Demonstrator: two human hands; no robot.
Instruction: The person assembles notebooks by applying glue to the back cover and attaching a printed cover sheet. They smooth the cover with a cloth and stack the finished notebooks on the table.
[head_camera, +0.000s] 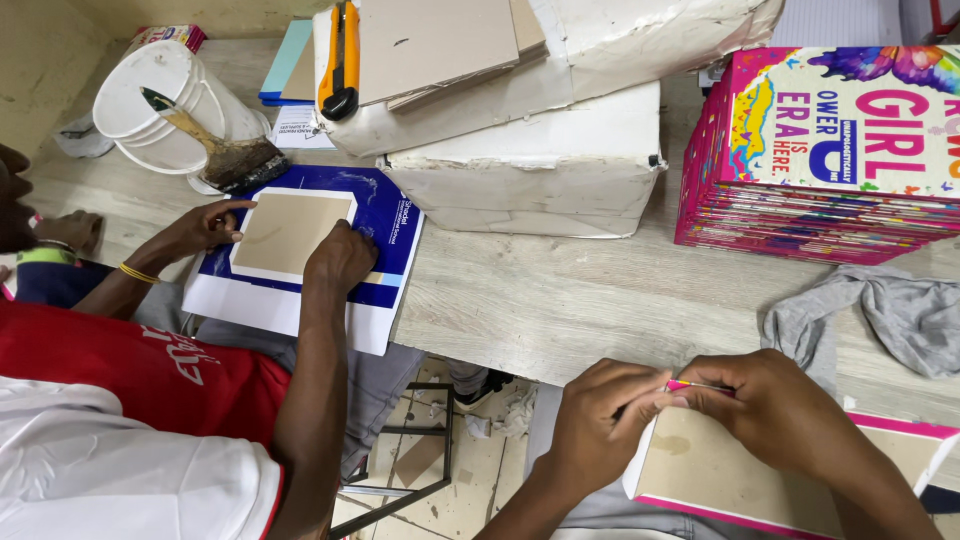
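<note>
My left hand (598, 418) and my right hand (772, 408) meet at the top left corner of a tan cardboard panel with a pink printed border (720, 470), low at the right. Both pinch the pink paper edge folded over that corner. The panel rests on the near edge of the wooden table (560, 290) and partly over my lap. My right forearm hides part of the board.
A co-worker at left presses a tan board (285, 232) onto a blue and white cover sheet (385, 225). A white bucket with a glue brush (170, 105), white blocks (540, 170), an orange utility knife (342, 60), a stack of pink books (830, 150) and a grey cloth (880, 310) lie on the table.
</note>
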